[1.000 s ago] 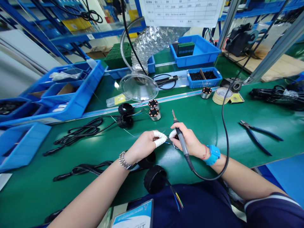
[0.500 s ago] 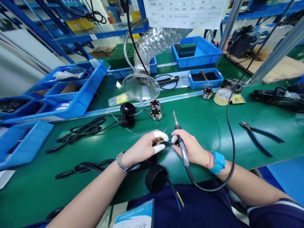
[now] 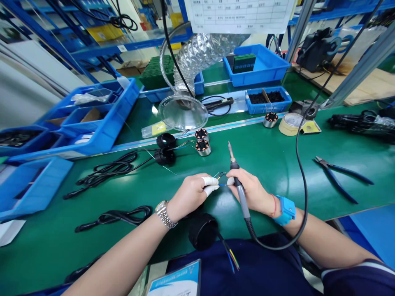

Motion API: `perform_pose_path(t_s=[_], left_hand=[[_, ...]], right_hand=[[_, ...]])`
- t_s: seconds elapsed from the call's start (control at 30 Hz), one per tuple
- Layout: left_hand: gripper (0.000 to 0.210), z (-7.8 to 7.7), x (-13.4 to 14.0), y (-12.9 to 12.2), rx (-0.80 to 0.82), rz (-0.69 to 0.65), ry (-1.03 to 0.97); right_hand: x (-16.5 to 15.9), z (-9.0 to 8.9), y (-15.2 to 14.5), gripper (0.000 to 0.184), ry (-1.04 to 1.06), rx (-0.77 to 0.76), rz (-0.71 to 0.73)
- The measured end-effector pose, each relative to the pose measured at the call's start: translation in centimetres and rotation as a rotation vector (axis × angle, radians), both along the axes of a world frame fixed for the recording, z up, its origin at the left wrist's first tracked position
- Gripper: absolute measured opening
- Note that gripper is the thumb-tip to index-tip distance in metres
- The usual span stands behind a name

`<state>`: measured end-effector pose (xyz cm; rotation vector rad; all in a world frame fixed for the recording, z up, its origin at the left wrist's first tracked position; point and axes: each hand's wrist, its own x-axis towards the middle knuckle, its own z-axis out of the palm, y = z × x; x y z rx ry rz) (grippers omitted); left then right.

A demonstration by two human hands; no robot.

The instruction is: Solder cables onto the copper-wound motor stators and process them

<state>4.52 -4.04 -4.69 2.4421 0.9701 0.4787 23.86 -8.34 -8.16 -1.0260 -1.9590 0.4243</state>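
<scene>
My left hand [image 3: 193,193], with white finger cots on thumb and forefinger, pinches thin coloured wires [image 3: 221,184], blue and yellow among them. Close by on the right, my right hand [image 3: 253,191] grips a soldering iron [image 3: 242,199], its tip pointing up and away from me. The right thumb and fingertips also meet the ends of the wires; whatever else they hold there is hidden. Just below the hands lies a black round housing [image 3: 203,231] with stripped wires coming out. Beyond them two copper-wound stators [image 3: 203,148] stand by black caps [image 3: 164,156] on cables.
Cutting pliers [image 3: 339,174] lie open at the right. A fume extraction hood [image 3: 183,114] hangs at the back centre. Blue bins [image 3: 106,135] line the left, and coiled black cables [image 3: 115,216] lie in front of them. Another stator [image 3: 270,119] sits by a tape roll [image 3: 290,124].
My left fingertips have closed together on the wires, and that wrist has turned. My right hand and the soldering iron have shifted slightly to the right.
</scene>
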Motion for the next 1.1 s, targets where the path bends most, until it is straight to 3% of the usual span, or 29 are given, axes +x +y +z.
perform_pose_path(t_s=[0.13,0.3,0.63,0.87,0.97,1.1], left_hand=[[0.015,0.09,-0.01,0.14,0.022,-0.032,0.087],[0.012,0.36,0.03,-0.08,0.043,0.05,0.269],[0.009,0.3,0.27,0.31,-0.099,0.062,-0.017],[0.017,0.63,0.06,-0.24,0.065,0.057,0.33],[0.016,0.34,0.03,-0.37,0.073,0.065,0.242],[0.011,0.13,0.22,-0.09,-0.04,0.074,0.023]], right_hand=[[0.12,0.0,0.09,0.028,0.036,-0.023,-0.005],[0.21,0.14,0.09,0.028,0.063,-0.066,-0.019],[0.23,-0.04,0.02,0.029,0.097,-0.113,-0.05],[0.26,-0.16,-0.03,0.029,0.113,-0.191,-0.055],[0.17,-0.23,-0.03,0.029,0.121,-0.205,-0.061],[0.06,-0.34,-0.06,0.03,0.134,-0.225,-0.076]])
